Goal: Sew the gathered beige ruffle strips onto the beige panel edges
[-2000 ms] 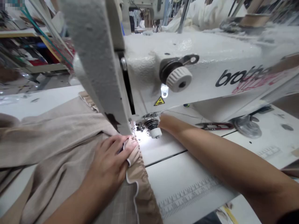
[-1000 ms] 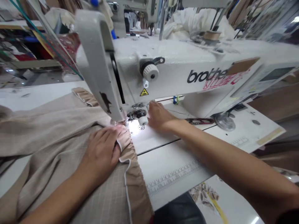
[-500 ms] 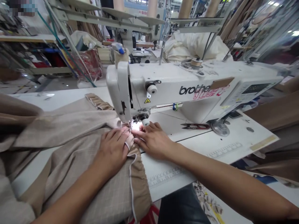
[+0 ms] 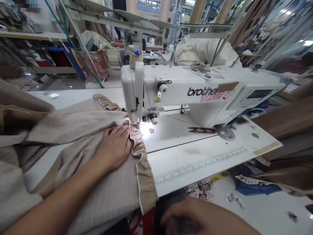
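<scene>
My left hand (image 4: 116,145) lies flat on beige checked fabric (image 4: 105,186), fingers stretched toward the needle area of a white sewing machine (image 4: 176,86). A gathered brown ruffle with a white edge (image 4: 145,169) runs along the fabric's right side, passing just right of my fingertips. Its upper end lies under the lit presser foot (image 4: 138,125). My right hand (image 4: 183,213) is low in the view, off the front edge of the table and apart from the fabric. Motion smears its fingers, so its grip is unclear.
Red-handled thread snips (image 4: 202,130) and a clear round dish (image 4: 226,133) rest on the machine bed at right. A printed ruler (image 4: 200,164) runs along the table's front. Thread cones (image 4: 197,13) stand behind. Brown fabric (image 4: 283,130) hangs at the right.
My right hand has left the ruffle beside the needle and moved down toward me, past the table's front edge. My left hand stays on the fabric. The whole view has shifted slightly.
</scene>
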Available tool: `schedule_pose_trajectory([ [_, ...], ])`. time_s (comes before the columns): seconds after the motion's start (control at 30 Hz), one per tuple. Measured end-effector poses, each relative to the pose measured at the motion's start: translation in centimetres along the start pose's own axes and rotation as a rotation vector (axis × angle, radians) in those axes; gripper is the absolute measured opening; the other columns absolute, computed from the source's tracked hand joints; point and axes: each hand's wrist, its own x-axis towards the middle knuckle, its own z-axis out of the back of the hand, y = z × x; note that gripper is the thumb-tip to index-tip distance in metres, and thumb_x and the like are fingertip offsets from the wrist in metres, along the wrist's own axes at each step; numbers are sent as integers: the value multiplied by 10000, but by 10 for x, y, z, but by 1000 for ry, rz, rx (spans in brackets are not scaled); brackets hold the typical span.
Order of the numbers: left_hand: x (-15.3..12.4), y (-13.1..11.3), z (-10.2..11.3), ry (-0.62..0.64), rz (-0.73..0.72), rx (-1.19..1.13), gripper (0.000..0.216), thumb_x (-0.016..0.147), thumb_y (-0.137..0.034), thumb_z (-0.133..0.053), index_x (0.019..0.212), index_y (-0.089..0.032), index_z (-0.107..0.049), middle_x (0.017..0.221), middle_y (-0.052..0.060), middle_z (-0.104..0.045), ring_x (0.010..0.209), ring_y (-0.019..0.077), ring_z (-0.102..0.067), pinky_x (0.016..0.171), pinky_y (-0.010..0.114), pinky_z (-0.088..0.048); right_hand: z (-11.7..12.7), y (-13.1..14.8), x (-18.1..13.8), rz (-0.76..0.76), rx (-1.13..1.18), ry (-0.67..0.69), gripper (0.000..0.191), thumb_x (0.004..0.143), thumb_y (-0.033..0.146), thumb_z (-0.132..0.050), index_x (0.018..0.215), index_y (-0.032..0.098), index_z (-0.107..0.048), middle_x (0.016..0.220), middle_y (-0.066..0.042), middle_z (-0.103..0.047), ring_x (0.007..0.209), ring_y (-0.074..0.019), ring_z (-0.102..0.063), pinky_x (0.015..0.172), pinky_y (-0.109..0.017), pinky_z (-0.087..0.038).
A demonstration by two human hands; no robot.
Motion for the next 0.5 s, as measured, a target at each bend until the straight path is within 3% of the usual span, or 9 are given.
schedule_pose_trajectory([
  [0.07, 9, 4, 3, 67, -3, -4, 530, 973, -296, -371, 1399, -88, -609, 1537, 215, -552, 1450, 364, -490, 1160, 622, -345, -19, -36, 19, -31, 70, -328, 482, 781, 420, -838, 1221, 240, -752, 1221, -101, -755, 1163, -322, -694, 1037, -469, -522],
  [0.1, 15, 6, 5, 94, -4, -11, 536, 972, -302, -387, 1410, -79, -600, 1543, 222, -543, 1456, 367, -483, 1165, 627, -343, -28, -50, 35, 30, 116, -390, 559, 740, 460, -868, 1234, 232, -741, 1304, -111, -720, 1276, -343, -630, 1115, -491, -465],
  [0.17, 23, 9, 17, 124, -1, -29, 540, 962, -320, -427, 1400, -58, -605, 1523, 233, -559, 1443, 378, -496, 1168, 630, -342, -45, -69, 66, 162, 230, -376, 630, 691, 578, -875, 1182, 205, -745, 1301, -116, -715, 1291, -355, -610, 1146, -507, -432],
  [0.27, 7, 6, 46, 62, 33, -60, 586, 979, -341, -349, 1382, 6, -596, 1489, 210, -584, 1437, 401, -477, 1191, 617, -286, -72, -75, 81, 206, 251, -272, 516, 773, 663, -785, 1002, 201, -764, 1080, -80, -766, 1106, -307, -687, 1048, -468, -500],
  [0.33, -32, -7, 63, -60, 85, -94, 623, 995, -396, -289, 1313, 17, -631, 1367, 178, -655, 1352, 380, -552, 1155, 558, -359, -90, -73, 63, 197, 267, -224, 501, 819, 663, -750, 970, 185, -751, 980, -69, -759, 976, -264, -699, 953, -424, -533],
  [0.4, -88, -31, 68, -133, 161, -199, 564, 985, -509, -383, 1109, -72, -717, 1070, 130, -752, 1051, 288, -702, 966, 443, -538, -106, -68, 34, 174, 331, -183, 521, 853, 656, -732, 1046, 171, -733, 996, -77, -749, 939, -234, -693, 911, -389, -531],
  [0.43, -117, -47, 64, -94, 190, -285, 511, 994, -540, -418, 967, -140, -734, 876, 72, -754, 828, 224, -718, 791, 358, -582, -113, -66, 20, 161, 388, -143, 537, 876, 656, -713, 1097, 167, -721, 1018, -88, -746, 944, -228, -696, 916, -383, -526],
  [0.5, -168, -80, 46, 118, 388, -868, 452, 969, -588, -540, 956, -183, -739, 851, 61, -772, 768, 213, -725, 695, 321, -585, -127, -62, 0, 139, 562, 10, 615, 905, 713, -637, 1162, 158, -701, 1037, -119, -747, 943, -237, -716, 935, -405, -523],
])
